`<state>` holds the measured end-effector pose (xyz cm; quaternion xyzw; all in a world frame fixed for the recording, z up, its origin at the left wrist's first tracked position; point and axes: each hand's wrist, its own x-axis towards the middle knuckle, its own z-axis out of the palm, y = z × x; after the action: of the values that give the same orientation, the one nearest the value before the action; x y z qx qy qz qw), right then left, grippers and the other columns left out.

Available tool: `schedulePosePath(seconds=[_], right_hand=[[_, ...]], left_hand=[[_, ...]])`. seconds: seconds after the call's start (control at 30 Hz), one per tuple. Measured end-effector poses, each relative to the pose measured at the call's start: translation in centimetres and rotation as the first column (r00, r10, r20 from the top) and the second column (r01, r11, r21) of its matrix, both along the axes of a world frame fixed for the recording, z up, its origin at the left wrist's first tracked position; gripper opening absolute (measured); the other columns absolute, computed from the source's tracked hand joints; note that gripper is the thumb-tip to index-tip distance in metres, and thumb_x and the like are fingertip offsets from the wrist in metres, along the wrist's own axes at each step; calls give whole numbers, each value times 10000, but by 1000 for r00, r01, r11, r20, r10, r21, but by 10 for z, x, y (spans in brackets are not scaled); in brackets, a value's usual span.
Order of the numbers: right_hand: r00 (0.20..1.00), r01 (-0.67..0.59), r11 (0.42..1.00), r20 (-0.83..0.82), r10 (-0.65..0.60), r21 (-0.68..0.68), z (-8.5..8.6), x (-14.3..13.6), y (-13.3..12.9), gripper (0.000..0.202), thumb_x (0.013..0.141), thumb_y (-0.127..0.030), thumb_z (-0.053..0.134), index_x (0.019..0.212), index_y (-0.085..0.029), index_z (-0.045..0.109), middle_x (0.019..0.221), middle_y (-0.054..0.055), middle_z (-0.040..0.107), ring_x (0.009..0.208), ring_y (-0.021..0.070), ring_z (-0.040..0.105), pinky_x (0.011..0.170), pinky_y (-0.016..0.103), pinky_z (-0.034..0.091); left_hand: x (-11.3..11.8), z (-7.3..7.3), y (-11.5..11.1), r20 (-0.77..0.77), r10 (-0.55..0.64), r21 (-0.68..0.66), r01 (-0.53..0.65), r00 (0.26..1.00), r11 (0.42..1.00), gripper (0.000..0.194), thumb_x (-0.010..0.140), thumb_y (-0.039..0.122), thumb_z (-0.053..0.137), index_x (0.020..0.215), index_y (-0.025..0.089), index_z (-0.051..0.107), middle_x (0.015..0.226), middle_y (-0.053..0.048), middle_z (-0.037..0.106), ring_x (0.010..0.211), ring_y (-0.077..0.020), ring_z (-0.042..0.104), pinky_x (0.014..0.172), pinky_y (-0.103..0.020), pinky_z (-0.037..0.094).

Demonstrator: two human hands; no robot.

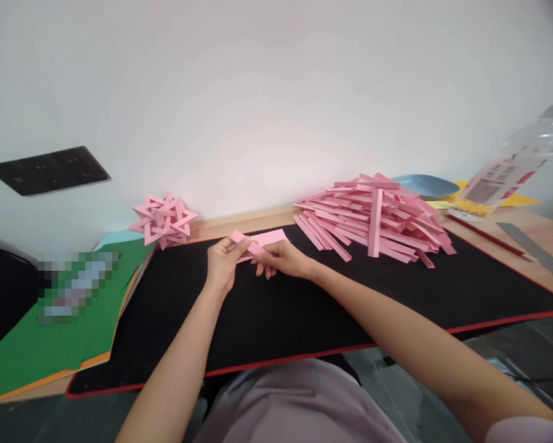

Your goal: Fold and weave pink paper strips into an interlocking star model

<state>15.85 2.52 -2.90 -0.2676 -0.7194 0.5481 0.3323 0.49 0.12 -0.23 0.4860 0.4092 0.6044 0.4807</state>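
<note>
Between my two hands is a narrow pink paper strip (253, 246), held above the black mat. My left hand (223, 258) pinches its left end between thumb and fingers. My right hand (283, 258) closes on the strip's other end, with thumb and index finger pressed together. Just behind the fingers lies a wider flat piece of pink paper (271, 237), partly covered by the hands. To the right is a large heap of folded pink paper strips (373, 215). Farther left stands a pink paper star (164, 220) made of interlocked strips.
Green paper sheets (87, 307) overlap the left edge of the red-edged mat (281, 326). At the right are a blue dish (427, 186), a clear plastic bottle (512, 163), a dark red pencil (486, 234) and a grey ruler (535, 252). A wall rises behind the table.
</note>
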Motion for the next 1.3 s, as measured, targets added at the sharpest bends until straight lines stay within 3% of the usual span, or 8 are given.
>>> schedulePosePath(seconds=[0.83, 1.3], right_hand=[[999, 39, 999, 27, -38, -36, 1, 0, 1, 327, 813, -378, 525, 837, -69, 629, 777, 104, 701, 559, 97, 628, 546, 208, 489], [1000, -18, 995, 18, 20, -100, -1, -1, 1, 363, 808, -440, 524, 823, -83, 591, 732, 88, 692, 536, 93, 622, 517, 201, 480]], left_hand=[[-1, -1, 1, -29, 42, -24, -42, 999, 999, 309, 571, 342, 753, 734, 94, 666, 764, -105, 699, 613, -160, 626, 652, -305, 493], [-1, 0, 1, -20, 28, -51, -29, 999, 998, 315, 543, 331, 770, 727, 96, 669, 760, -103, 699, 607, -154, 623, 631, -291, 490]])
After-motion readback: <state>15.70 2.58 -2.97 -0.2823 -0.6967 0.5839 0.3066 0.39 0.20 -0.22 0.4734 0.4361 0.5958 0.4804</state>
